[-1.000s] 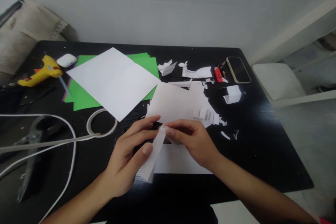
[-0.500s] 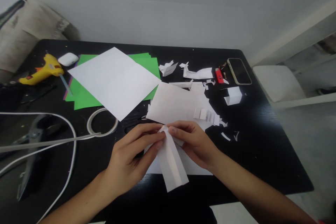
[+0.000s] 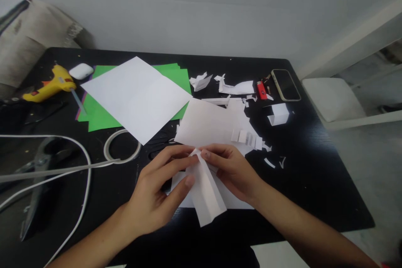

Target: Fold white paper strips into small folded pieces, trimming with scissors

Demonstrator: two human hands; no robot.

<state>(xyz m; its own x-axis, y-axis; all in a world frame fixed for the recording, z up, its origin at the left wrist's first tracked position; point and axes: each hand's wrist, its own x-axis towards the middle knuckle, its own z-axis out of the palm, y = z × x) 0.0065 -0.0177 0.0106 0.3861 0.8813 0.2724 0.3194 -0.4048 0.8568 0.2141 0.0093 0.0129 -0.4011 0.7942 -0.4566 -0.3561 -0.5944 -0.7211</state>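
A white folded paper strip point(image 3: 205, 197) with a lengthwise crease hangs toward me, its narrow end between my two hands. My right hand point(image 3: 230, 167) pinches that upper end between thumb and fingers. Index and middle fingertips of my left hand point(image 3: 160, 184) press the same end from the left, while the left thumb stands off the strip's left edge. Beneath the hands lies a white sheet point(image 3: 235, 201), partly covered by them. Just beyond is another white sheet point(image 3: 204, 123) with a small pleated paper piece point(image 3: 246, 138) on it.
At the left are a yellow glue gun point(image 3: 52, 86), a white case point(image 3: 81, 71), green paper point(image 3: 103, 121) under a white square sheet point(image 3: 136, 96), a tape roll point(image 3: 106, 146), pliers point(image 3: 39, 167) and a white cable point(image 3: 89, 176). Paper scraps point(image 3: 237, 88), a red lighter point(image 3: 261, 90) and a phone point(image 3: 285, 85) lie to the right.
My left thumb has lifted away from the paper strip. The strip's lower end has opened slightly along its crease. My right hand has barely moved.
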